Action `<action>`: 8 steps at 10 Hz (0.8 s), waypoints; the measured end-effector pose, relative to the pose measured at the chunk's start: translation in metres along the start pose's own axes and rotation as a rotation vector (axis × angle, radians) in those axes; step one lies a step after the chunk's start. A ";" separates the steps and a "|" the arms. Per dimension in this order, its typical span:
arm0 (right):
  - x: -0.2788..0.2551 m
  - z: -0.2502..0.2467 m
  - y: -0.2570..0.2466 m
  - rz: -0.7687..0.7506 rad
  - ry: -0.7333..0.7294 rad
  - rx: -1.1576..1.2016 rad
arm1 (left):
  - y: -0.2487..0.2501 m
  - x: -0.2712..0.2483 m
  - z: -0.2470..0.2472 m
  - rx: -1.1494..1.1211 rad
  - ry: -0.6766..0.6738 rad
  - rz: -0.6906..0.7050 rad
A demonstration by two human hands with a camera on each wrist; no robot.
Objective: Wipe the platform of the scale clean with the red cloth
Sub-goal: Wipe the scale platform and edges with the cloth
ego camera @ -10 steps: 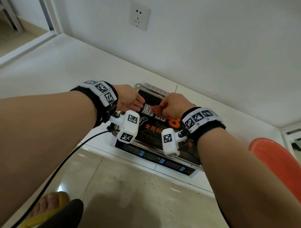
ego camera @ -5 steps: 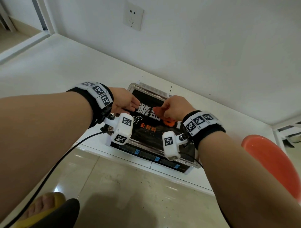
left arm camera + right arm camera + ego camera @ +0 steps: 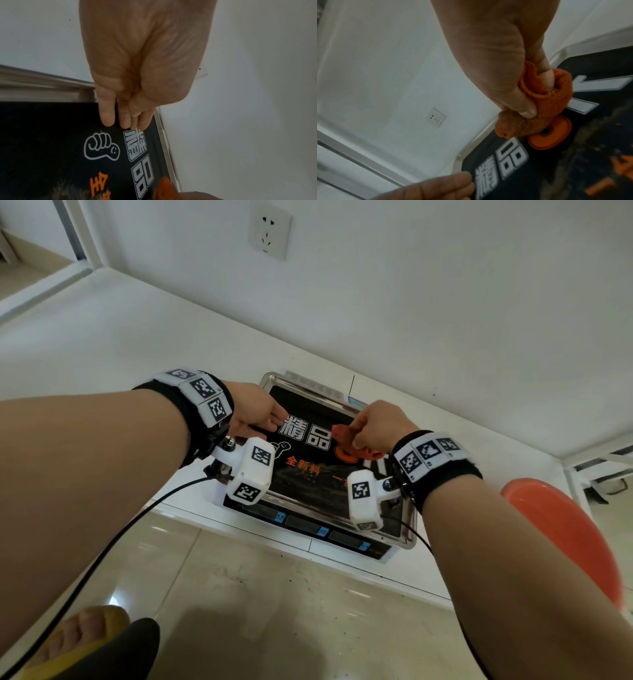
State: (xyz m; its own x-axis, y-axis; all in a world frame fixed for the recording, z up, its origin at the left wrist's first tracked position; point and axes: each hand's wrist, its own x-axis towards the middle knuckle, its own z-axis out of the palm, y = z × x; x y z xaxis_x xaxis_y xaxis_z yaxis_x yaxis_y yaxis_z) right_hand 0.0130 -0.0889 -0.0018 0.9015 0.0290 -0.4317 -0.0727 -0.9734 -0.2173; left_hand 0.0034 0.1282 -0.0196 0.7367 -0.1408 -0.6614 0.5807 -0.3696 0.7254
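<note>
Two hands over one scale, listed by position.

1. Scale (image 3: 310, 529): centre of the head view, on a white surface (image 3: 102, 337) against a white wall. Dark display strip with blue keys along its near edge.

2. Platform (image 3: 305, 405): steel tray with a raised rim, its top covered by a black sheet printed with white and orange characters and a white thumbs-up drawing (image 3: 101, 146). A grey smeared patch shows on the near part of the sheet.

3. Red cloth (image 3: 539, 108): bunched into a wad, orange-red, at the middle of the platform, right of the white characters. Its lower fold touches the sheet beside an orange printed ring (image 3: 550, 133).

4. Right hand (image 3: 376, 426): grip closed round the cloth, thumb pressed on the wad's outer fold, fingers curled into it.

5. Left hand (image 3: 255, 412): at the platform's left edge, centre-left of the frame. Fingers (image 3: 107, 115) straight and held together, tips on the black sheet just above the thumbs-up drawing; grip holds nothing.

6. Wall socket (image 3: 270, 232): upper centre of the head view.

7. Orange-red rounded object (image 3: 565, 535): right edge of the frame, partly behind the right forearm; what it is cannot be told.

8. Foot in a yellow sandal (image 3: 82, 642): lower left, on a glossy tiled floor.
</note>
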 end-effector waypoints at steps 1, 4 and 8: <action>-0.003 0.009 -0.002 -0.021 -0.004 -0.081 | 0.003 0.000 0.006 0.013 0.015 -0.011; -0.013 0.008 -0.003 -0.036 -0.078 0.018 | 0.004 -0.002 0.009 0.115 -0.008 0.004; -0.020 0.017 0.013 0.097 -0.165 -0.040 | 0.007 -0.001 0.016 0.051 0.048 -0.041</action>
State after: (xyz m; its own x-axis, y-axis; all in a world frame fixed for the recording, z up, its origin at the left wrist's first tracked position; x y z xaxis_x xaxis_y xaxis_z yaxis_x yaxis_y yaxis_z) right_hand -0.0128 -0.0988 -0.0107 0.8090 -0.0316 -0.5870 -0.1359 -0.9815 -0.1345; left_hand 0.0016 0.1110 -0.0170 0.7288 -0.0812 -0.6799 0.5935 -0.4205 0.6863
